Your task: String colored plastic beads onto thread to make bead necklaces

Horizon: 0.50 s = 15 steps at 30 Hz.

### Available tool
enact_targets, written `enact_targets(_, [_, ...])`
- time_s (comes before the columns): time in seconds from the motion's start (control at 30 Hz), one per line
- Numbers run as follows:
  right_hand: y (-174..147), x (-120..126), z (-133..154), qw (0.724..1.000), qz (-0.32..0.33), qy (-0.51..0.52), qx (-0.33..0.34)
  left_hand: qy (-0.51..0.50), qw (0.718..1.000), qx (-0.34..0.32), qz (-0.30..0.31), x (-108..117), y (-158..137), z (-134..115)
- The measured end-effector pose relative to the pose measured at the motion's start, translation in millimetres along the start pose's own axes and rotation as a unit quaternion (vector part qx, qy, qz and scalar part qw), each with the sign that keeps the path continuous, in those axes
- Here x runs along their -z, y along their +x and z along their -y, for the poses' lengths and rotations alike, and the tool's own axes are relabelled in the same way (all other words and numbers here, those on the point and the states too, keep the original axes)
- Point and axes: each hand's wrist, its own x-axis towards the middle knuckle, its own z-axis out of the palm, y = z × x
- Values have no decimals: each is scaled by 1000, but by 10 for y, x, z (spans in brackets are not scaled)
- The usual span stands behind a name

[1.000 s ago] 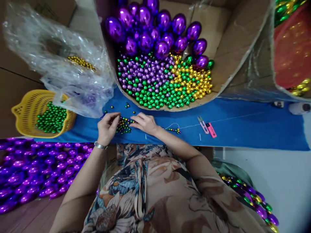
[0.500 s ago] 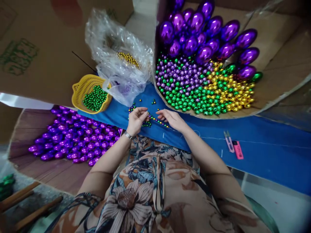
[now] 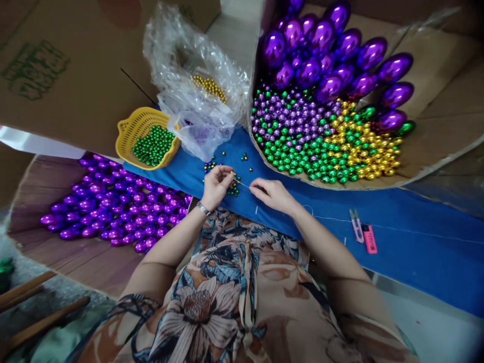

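Note:
A thin pale thread (image 3: 242, 184) is stretched taut between my two hands above the blue cloth. My left hand (image 3: 217, 188), with a metal watch on its wrist, pinches its left end. My right hand (image 3: 277, 195) is closed in a pinch on the other end. A gold spot, perhaps a bead, shows on the thread by my left fingertips. Small green, purple and gold beads (image 3: 233, 190) lie under and beside my left hand, partly hidden by it. Several loose beads (image 3: 244, 157) rest on the cloth just beyond.
A yellow basket (image 3: 123, 146) of green beads and a clear plastic bag (image 3: 170, 60) with gold beads stand beyond my left hand. A cardboard box (image 3: 434, 136) holds larger beads; purple ones fill another box (image 3: 34, 201). Thread snips (image 3: 356, 226) and a pink lighter (image 3: 369, 239) lie right.
My right hand has gone from loosely parted fingers to a pinch on the thread. The beaded strand that slanted between my hands no longer shows there; mostly bare thread does. The view has shifted slightly.

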Motion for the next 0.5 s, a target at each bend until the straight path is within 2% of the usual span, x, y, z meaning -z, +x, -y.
enact_targets(0.13, [-583,371,-263,987,72,-138,-45,8,998,-8,-54,256,66,16])
enact_targets(0.23, [-932,590,-388,942,110,-288,-131,21,998,-10,-64,334,64,35])
enact_targets(0.3, [-993,607,-342,906,97,-376,-169,23,998,-10,-52,294,38,45])
enact_targets(0.33, [-963,570,-282,896,75,-403,-169,21,999,-10,-42,254,21,48])
enact_targets(0.4, [-801,416,-125,903,15,-412,-121,17,1000,-10,-17,156,-14,48])
enact_targets(0.5, [-441,86,69,943,-42,-331,9,22,999,-9,22,33,-60,44])
